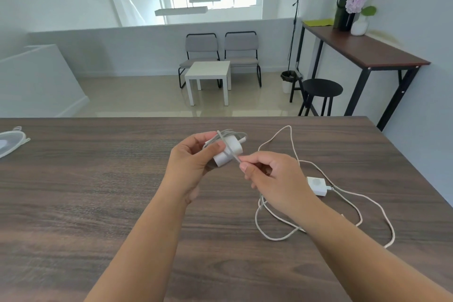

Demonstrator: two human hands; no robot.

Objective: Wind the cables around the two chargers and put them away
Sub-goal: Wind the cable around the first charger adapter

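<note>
Right now I see the left hand [191, 162] curled around a white charger [226, 152], thumb pressed on its near face, holding it above the table [98, 191] with several turns of grey cable [230, 133] already looped round its body. Just to its right, the right hand [272, 179] pinches the free end of that cable between thumb and forefinger, the strand running taut and diagonal across the charger's front; its other fingers are loosely curled. Both forearms reach in bare from the near edge, angled toward each other. Behind the right hand, touching the tabletop, lies the second charger [318, 185], a small white block, and its pale loose cable [282, 228] sprawls in wide loops around it, from the far side of the table down to the near right. I read the surface as dark wood grain, filling the near half of my view. At the far left edge of it sits a whitish rounded object [11, 141] that I cannot identify. Beyond the table, on a pale tiled floor, stand a small white side table [210, 73] and two grey chairs [221, 48] against a low white wall. To the far right, a tall brown console table [367, 49] carries a vase of lilac flowers [359, 11] and a dark jug [343, 12], with a black stool [321, 88] beneath.
</note>
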